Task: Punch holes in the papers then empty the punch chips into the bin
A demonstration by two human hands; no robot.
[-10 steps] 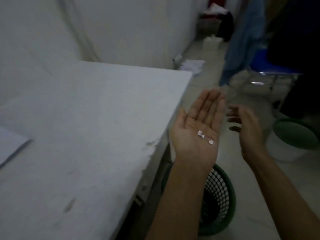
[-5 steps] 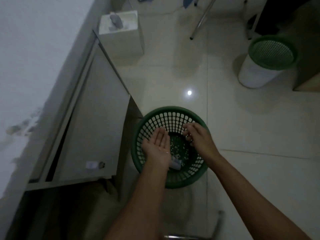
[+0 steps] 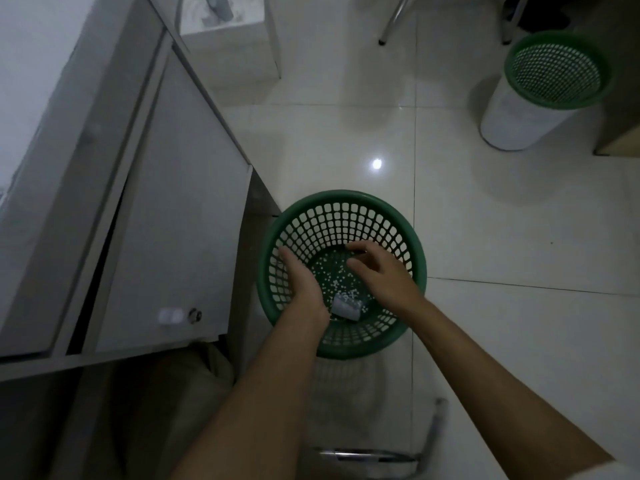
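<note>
A round green mesh bin (image 3: 341, 204) stands on the tiled floor beside the desk. White punch chips (image 3: 332, 275) lie scattered on its bottom, next to a small grey crumpled piece (image 3: 346, 308). Both my hands hover over the bin's mouth. My left hand (image 3: 301, 282) is turned on edge, fingers straight and together, with nothing held. My right hand (image 3: 379, 270) is palm down with its fingers loosely spread and holds nothing. The papers and the punch are out of view.
The white desk (image 3: 52, 98) and its drawer unit (image 3: 180, 202) fill the left side. A second green-rimmed bin with a white body (image 3: 540, 95) stands at the top right. A white box (image 3: 228, 39) sits on the floor at the top. Chrome chair legs (image 3: 391, 22) cross the top.
The view dropped from the desk top to the floor bin. My left palm, which held a few chips, has turned on edge over the bin. My right hand has opened.
</note>
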